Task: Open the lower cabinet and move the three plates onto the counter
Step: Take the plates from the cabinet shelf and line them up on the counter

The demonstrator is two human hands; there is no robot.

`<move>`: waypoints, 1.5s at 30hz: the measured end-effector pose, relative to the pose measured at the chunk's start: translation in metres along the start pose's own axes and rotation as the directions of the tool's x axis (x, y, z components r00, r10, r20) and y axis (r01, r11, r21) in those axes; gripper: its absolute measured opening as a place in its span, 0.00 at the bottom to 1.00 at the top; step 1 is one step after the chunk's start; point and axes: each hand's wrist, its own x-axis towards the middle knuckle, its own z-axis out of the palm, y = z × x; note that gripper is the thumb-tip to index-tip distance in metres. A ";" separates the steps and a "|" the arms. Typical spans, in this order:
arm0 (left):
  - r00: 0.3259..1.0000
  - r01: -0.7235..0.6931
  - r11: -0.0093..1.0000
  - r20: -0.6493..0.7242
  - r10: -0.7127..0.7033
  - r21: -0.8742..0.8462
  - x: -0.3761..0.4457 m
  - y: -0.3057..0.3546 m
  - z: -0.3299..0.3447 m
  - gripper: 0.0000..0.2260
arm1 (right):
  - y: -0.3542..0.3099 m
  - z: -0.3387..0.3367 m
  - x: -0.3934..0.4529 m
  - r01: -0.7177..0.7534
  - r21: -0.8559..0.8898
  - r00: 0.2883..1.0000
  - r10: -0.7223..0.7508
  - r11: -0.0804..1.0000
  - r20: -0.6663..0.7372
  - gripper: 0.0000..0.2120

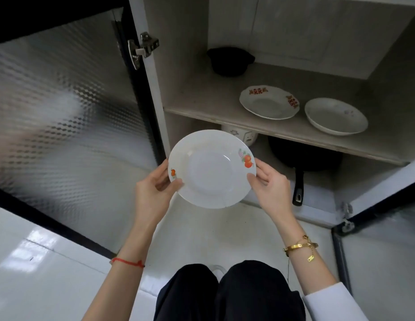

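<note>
I hold a white plate with orange fruit prints level in the air in front of the open lower cabinet. My left hand grips its left rim and my right hand grips its right rim. Two more plates lie on the cabinet's middle shelf: a white plate with red patterns and, to its right, a plain white plate. The counter is not in view.
The left cabinet door, covered in patterned glass, stands wide open; the right door is open too. A black pot sits at the shelf's back. Below the shelf are a black frying pan and a white appliance. My knees are at the bottom.
</note>
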 end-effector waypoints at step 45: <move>0.994 0.106 0.993 -0.002 -0.106 0.057 0.046 0.559 0.007 0.26 | -0.475 -0.250 0.100 -0.066 0.103 0.997 0.069 0.993 -0.033 0.21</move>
